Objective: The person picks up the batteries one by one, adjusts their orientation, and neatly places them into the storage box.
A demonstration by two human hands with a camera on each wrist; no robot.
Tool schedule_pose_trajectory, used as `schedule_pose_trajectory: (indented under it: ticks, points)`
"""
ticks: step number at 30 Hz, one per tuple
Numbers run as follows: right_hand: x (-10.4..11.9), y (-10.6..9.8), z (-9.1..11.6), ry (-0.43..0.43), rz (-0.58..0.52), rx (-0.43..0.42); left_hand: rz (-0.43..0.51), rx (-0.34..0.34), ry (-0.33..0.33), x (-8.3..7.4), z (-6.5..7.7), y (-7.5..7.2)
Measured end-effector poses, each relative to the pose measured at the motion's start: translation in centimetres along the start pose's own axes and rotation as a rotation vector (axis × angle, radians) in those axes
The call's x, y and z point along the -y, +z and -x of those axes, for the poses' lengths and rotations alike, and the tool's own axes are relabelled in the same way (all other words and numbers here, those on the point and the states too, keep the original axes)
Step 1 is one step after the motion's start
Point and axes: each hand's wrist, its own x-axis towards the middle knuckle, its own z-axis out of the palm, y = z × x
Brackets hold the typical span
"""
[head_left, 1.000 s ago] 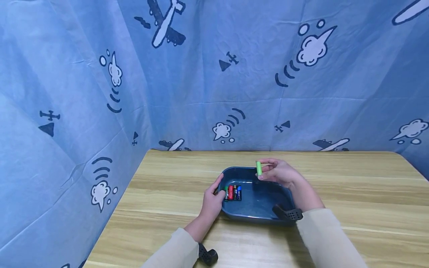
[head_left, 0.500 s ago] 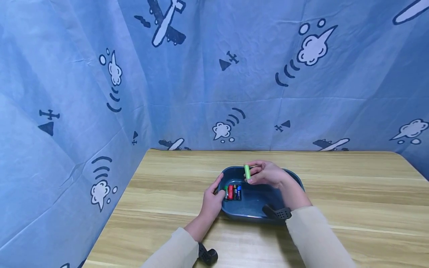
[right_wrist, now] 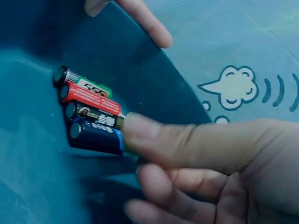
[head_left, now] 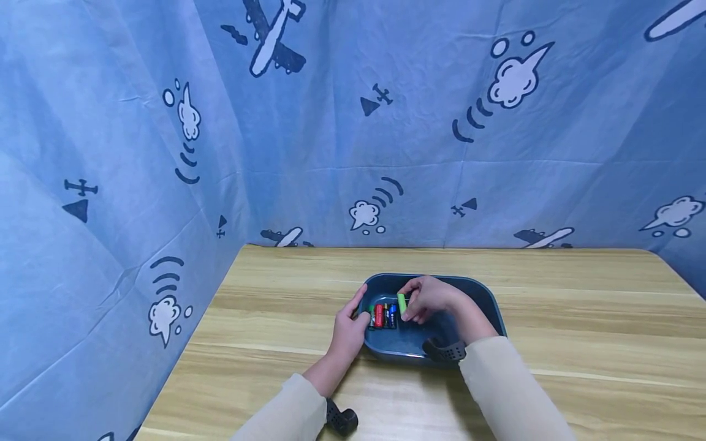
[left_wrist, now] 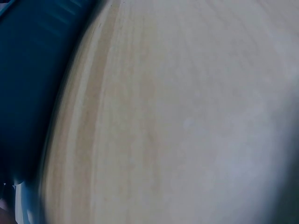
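Note:
My right hand point(head_left: 432, 299) pinches a light green battery point(head_left: 402, 304) between thumb and fingers, inside a dark blue plastic tub point(head_left: 481, 291). Just left of it, several batteries lie side by side on the tub floor: a green one point(right_wrist: 84, 84), a red one point(right_wrist: 91, 98), a black one point(right_wrist: 93, 115) and a dark blue one point(right_wrist: 97, 137). In the right wrist view the thumb mostly hides the held battery, close by the dark blue one's end. My left hand point(head_left: 349, 334) grips the tub's left wall, thumb on the inner side and fingers outside.
The tub stands on a light wood-grain table point(head_left: 287, 294). Behind and to the left hangs a blue curtain point(head_left: 309, 135) printed with planes and clouds. Black wrist-worn cameras sit at both sleeves, the right one point(head_left: 444, 350) over the tub's near rim.
My right hand has moved left and down from above the far rim into the tub, carrying the light green battery beside the row. The left hand and tub have stayed put.

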Motion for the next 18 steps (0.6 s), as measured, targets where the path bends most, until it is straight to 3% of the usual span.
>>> schedule_pose_trajectory:
  ticks: [11,18]
  points:
    - [0.2,1.2,-0.8,0.109,0.153,0.033,0.025,0.014,0.004,-0.2,0.0,0.0]
    - [0.3,1.6,-0.9,0.128,0.194,0.035,0.012,0.004,0.009,-0.2,0.1,0.0]
